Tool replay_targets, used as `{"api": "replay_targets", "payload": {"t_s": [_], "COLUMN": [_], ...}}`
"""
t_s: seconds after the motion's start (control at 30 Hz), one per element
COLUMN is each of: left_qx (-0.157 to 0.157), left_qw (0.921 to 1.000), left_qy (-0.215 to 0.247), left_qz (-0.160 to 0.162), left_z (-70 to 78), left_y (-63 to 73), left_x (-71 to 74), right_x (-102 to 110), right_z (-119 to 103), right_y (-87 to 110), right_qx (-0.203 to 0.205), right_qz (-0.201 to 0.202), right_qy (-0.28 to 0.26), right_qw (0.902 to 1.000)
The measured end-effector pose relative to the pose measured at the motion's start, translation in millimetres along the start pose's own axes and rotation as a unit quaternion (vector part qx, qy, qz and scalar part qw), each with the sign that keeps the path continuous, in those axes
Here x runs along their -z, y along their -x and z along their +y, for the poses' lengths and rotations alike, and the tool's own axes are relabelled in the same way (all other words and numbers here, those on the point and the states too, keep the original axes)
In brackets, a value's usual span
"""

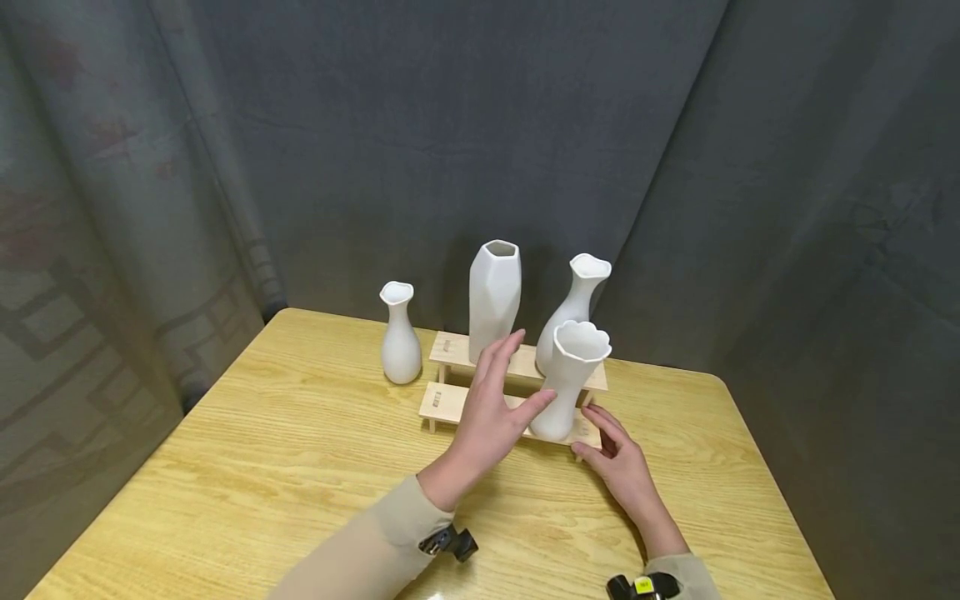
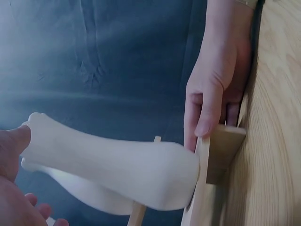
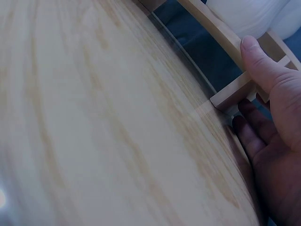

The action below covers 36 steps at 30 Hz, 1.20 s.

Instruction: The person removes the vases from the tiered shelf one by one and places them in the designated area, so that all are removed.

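Note:
A white vase with a scalloped rim (image 1: 567,392) stands on the lower step of a two-step wooden stand (image 1: 450,402). My left hand (image 1: 491,414) is spread beside that vase, its thumb overlapping the vase's side and its fingers reaching over the lower step. In the left wrist view the thumb (image 2: 19,140) lies right at the vase's rim. At the stand's right end, my right hand (image 1: 622,467) grips the lower step. Its thumb (image 3: 258,59) presses along the board's edge while the other fingers curl round the end by the leg.
On the upper step stand a tall faceted white vase (image 1: 495,296) and a white slender-necked vase (image 1: 573,304). Another white narrow-necked vase (image 1: 401,346) is on the wooden table (image 1: 300,467), left of the stand. Grey curtains (image 1: 450,125) hang behind the table.

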<state>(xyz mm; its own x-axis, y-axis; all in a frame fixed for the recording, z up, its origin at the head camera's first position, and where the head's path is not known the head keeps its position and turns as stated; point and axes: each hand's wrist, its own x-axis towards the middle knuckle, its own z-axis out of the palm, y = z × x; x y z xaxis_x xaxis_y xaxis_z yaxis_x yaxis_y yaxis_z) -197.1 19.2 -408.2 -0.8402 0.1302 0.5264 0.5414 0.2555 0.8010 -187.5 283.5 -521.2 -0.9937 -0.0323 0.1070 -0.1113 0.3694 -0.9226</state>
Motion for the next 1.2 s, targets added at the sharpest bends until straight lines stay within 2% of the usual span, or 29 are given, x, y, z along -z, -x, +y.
{"api": "replay_targets", "payload": {"t_s": [0.33,0.6,0.9,1.2], "left_qx": [0.02,0.039,0.038,0.042], "left_qw": [0.9998,0.9992,0.9992,0.9989], "left_qy": [0.001,-0.005,-0.014,-0.021], "left_qz": [-0.01,-0.008,-0.004,0.002], "left_z": [-4.0,-5.3,-6.9,-5.7], "left_y": [-5.2,-6.7,-8.1,-9.9], "left_x": [-27.7,-43.1,-53.1,-55.3], "right_x": [0.6,0.5,-0.1,-0.9], "right_z": [0.9,-0.9,-0.8,0.1], "right_y": [0.4,-0.2,0.1,0.6], "right_qx": [0.0,-0.006,0.001,0.005], "right_qz": [0.004,0.004,0.003,0.005], "right_qy": [0.006,0.008,0.014,0.011], "right_qw": [1.0,0.9999,0.9999,0.9999]}}
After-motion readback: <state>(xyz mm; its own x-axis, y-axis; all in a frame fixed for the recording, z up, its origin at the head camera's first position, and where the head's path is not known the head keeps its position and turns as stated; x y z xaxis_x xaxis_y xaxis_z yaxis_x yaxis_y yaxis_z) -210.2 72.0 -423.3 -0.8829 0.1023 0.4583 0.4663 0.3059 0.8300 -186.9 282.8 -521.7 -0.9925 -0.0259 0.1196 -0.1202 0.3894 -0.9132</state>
